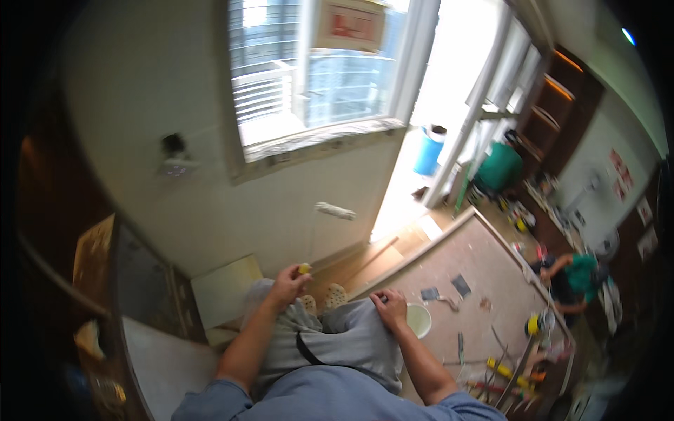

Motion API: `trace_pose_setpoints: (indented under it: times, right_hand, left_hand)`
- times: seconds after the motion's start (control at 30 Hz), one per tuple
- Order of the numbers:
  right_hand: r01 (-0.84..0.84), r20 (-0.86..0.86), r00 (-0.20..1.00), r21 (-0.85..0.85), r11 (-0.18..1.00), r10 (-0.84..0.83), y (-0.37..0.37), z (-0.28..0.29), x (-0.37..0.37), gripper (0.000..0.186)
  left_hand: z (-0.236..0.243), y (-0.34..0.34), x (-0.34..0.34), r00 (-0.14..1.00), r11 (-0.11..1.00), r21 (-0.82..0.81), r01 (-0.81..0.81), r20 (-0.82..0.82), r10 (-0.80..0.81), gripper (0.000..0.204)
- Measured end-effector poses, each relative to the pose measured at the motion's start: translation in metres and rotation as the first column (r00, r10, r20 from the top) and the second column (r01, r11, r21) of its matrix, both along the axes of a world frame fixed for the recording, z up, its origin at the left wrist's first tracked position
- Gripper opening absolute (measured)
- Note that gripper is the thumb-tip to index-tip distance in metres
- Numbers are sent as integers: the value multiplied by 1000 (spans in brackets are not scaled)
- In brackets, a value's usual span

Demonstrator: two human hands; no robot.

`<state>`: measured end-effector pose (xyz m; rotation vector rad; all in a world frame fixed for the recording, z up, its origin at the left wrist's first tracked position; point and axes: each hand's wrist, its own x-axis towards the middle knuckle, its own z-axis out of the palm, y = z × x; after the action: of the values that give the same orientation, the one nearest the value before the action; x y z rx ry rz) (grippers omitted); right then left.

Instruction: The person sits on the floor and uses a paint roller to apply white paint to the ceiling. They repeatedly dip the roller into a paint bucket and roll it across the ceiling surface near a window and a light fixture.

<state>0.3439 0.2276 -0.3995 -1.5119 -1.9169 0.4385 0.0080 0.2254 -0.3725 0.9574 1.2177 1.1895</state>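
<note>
Holding yellow object (304,269) | left fingers (302,278) | right fingers (377,302) near pale bucket (420,321)

Here's the head view, a wide fisheye looking down over the shirt (302,391), left hand (285,285) and right hand (390,309) near below; it faces the wall (281,210) and window (347,84) farther off, takes in the table (467,256) at right, and edges bow toward a black rim.

1 white paint roller (335,210) tilts slightly near the wall (281,207).
</note>
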Motion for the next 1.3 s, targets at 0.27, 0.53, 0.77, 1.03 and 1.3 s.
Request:
trace_pose_setpoints:
  times: [0.27,0.53,0.77,1.03,1.3]
  right_hand:
    - [-398,-331,896,-298,867,298,-38,37,-122,43]
    - [-594,-640,715,-343,727,282,1,-4,-191,23]
    - [-516,-685,721,-434,739,101,7,-5,-222,21]
    - [-415,-765,642,-292,862,50,72,38,-138,31]
    - [30,-667,689,-365,930,-284,56,31,27,27]
  left_hand:
    - [-16,10,-8,880,933,123,339,308,-361,33]
    - [-29,-4,-36,818,877,278,391,331,-470,41]
    - [-44,5,-59,863,892,131,433,223,-453,63]
    - [-20,-19,-67,923,981,10,196,336,-188,52]
    - [-13,-65,-170,556,985,10,173,-826,-89,42]
